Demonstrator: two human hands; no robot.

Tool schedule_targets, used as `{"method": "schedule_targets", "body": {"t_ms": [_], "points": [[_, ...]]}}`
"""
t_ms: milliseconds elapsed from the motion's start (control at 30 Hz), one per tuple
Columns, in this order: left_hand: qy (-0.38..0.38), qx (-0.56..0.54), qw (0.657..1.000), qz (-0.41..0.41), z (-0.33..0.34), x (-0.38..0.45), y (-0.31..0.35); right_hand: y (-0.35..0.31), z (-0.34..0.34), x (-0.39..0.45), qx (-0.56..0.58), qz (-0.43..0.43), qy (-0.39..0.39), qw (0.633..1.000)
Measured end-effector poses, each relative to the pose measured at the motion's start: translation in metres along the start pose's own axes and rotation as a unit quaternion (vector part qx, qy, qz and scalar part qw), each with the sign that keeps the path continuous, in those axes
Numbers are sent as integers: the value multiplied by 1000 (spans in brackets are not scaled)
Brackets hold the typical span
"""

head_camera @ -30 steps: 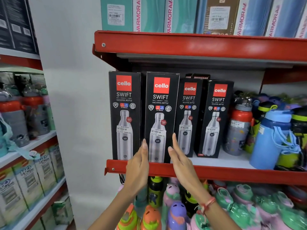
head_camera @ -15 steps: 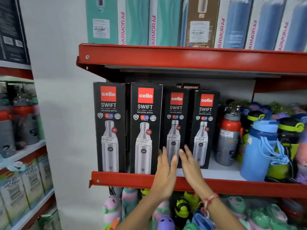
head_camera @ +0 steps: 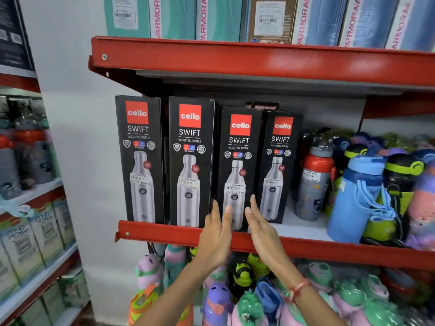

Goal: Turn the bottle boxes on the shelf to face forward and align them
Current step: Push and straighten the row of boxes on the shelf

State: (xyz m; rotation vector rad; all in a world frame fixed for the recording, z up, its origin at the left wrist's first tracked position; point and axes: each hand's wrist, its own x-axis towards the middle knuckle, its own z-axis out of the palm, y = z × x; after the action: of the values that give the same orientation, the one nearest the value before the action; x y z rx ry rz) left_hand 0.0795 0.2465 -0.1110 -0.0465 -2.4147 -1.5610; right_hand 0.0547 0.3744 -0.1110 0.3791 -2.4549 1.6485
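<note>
Black cardboard bottle box (head_camera: pixel 237 165), third along the red metal shelf (head_camera: pixel 164 232), stands between flat, unclenched left hand (head_camera: pixel 215 234) and right hand (head_camera: pixel 262 229), neither visibly gripping; press both sides evenly, squaring it.

Four tall black cardboard bottle boxes (head_camera: pixel 189 161) each read "cello SWIFT VACUSTEEL BOTTLE" under a red logo square. White price stickers (head_camera: pixel 235 188) show 1099.00 and 979.00. Upper-shelf pastel cartons (head_camera: pixel 156 17) read "VARMORA".
</note>
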Motion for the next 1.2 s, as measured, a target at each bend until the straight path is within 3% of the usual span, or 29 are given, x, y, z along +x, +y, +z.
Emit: {"method": "schedule_targets", "body": {"t_ms": [300, 433, 467, 533, 600, 633, 867, 1200], "points": [[4, 57, 998, 16, -8, -17, 3, -2, -9, -22, -17, -20, 2, 1000], [164, 85, 971, 153, 0, -20, 11, 0, -27, -13, -8, -52, 99, 994], [157, 65, 968, 183, 6, -18, 17, 1, -34, -7, -7, -57, 133, 989], [56, 21, 978, 198, 26, -13, 27, 7, -48, 9, -3, -50, 167, 985], [-55, -22, 985, 160, 54, -3, 35, 15, -58, 24, 10, -33, 159, 987], [-73, -30, 987, 140, 67, 2, 40, 20, -61, 31, 21, -23, 144, 989], [-55, -101, 993, -33, 91, 46, 53, 34, -64, 58, 60, 15, 74, 995], [-95, -65, 993, -7, 76, 4, 46, 35, -79, 5, 14, 21, 81, 996]]}}
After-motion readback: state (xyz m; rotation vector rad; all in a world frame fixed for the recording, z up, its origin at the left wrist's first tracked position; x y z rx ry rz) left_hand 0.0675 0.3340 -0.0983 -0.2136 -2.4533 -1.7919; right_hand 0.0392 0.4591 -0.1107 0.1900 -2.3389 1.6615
